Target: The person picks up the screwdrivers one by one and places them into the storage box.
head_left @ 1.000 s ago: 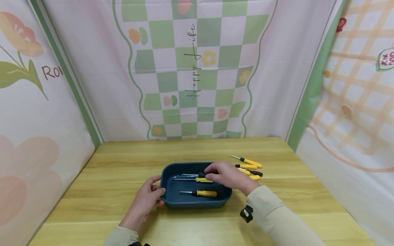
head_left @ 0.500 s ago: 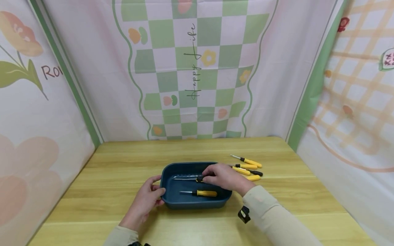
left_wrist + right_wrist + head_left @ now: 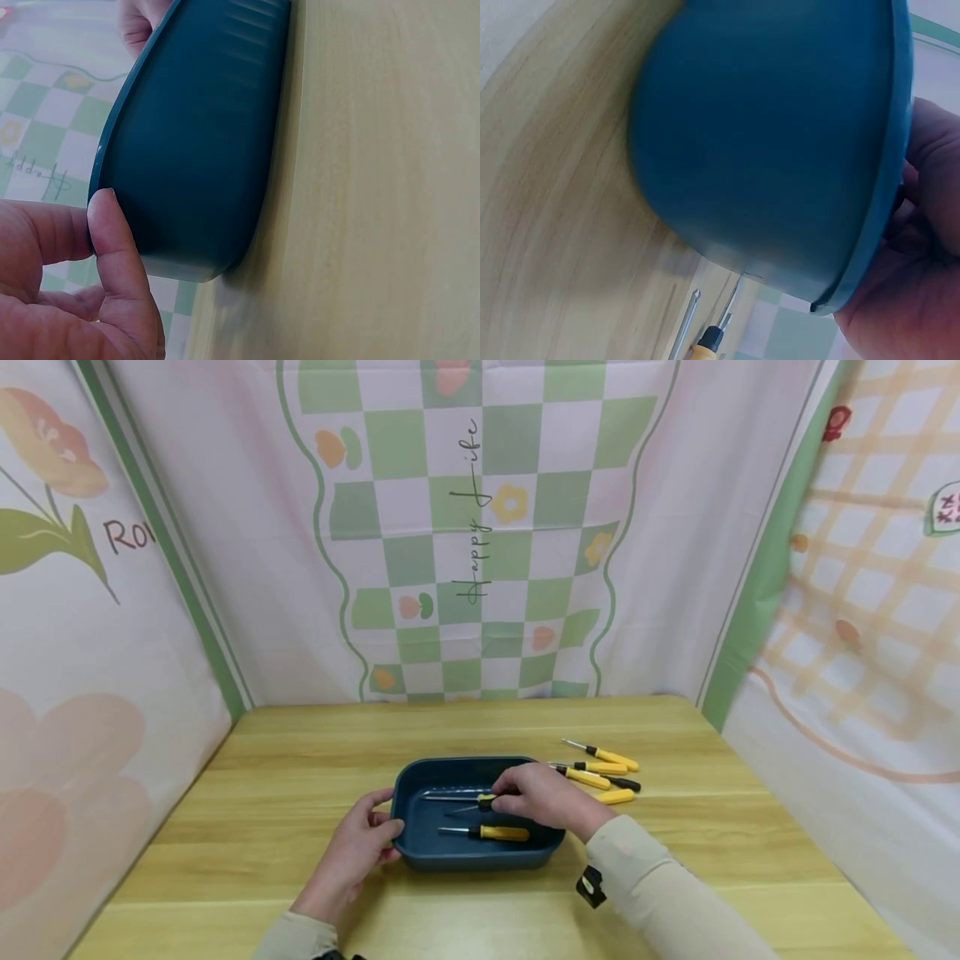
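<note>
Blue, its rim [image 3: 474, 857] pinched by the left hand [image 3: 364, 833], the tray [image 3: 476, 863] could tip if the right hand [image 3: 546, 794], grasping a dark-handled screwdriver [image 3: 486, 806], leans on it.

The outer wall of a blue tray [image 3: 772, 150], set on a wood-grained table [image 3: 555, 225], is shown. Beyond its rim the right hand [image 3: 922, 262] is seen curled by a dark object [image 3: 899, 200]. To the right, a yellow-handled screwdriver [image 3: 709, 342] and another metal shaft [image 3: 684, 326] are laid; on the far side, a checked curtain [image 3: 791, 334] is hung.
</note>
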### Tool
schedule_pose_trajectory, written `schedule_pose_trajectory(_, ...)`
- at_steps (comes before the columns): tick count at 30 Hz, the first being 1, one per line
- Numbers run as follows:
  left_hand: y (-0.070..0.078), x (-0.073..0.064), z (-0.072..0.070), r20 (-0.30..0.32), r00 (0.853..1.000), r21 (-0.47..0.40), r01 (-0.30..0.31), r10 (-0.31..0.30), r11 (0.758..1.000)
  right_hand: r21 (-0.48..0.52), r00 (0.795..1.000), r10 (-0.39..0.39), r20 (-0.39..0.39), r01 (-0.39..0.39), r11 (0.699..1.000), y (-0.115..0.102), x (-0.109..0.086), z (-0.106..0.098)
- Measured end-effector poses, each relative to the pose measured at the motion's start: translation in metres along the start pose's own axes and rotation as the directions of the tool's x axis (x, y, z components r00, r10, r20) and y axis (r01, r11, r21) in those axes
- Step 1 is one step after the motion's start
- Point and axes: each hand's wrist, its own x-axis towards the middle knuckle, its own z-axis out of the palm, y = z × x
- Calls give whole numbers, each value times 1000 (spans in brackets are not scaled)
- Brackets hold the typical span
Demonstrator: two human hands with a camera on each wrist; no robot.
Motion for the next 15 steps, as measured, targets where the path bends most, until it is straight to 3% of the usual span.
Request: schedule_pose_trajectory(15, -1, 0, -2, 2, 1000, 2, -7, 7, 1000, 1, 1000, 14, -8, -14, 1000, 0, 1, 3)
